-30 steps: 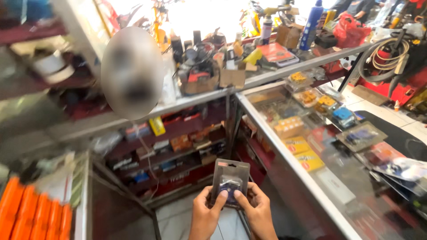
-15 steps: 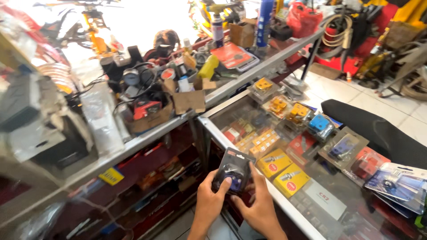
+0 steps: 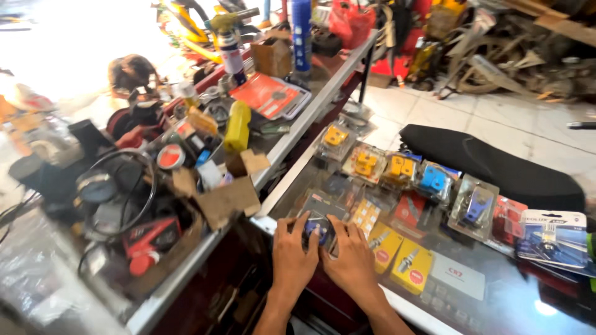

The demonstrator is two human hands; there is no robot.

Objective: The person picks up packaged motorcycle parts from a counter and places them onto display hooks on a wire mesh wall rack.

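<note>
Item: small blister pack (image 3: 318, 231), dark card with a bluish part under clear plastic, lying at the near left corner of the glass counter (image 3: 496, 298), just beside the metal edge rail; held between both hands. Left hand (image 3: 293, 251): palm down, fingers curled round the pack's left side, thumb across its top, closed on the pack. Right hand (image 3: 351, 257): mirrored on the right side, fingers bent over the far edge, likewise gripping the pack; the two thumbs nearly meet over the bubble. Forearms rise from the lower frame edge, close together, wrists slightly cocked upward. Handling note, as a judgement: the pack seems best kept flat and square on the glass, pressure on the card edges rather than the bubble; a light, even grip from both sides should stop it sliding toward the rail. Neighbours: two yellow boxed spark plugs (image 3: 400, 257) just right of the right hand; a row of carded parts, yellow (image 3: 366, 162) and blue (image 3: 433, 180), farther back on the glass; a black seat (image 3: 496, 162) beyond them; an open cardboard box (image 3: 233, 197) of oddments on the adjoining cluttered counter to the left; a yellow bottle (image 3: 238, 126) standing behind it.
</note>
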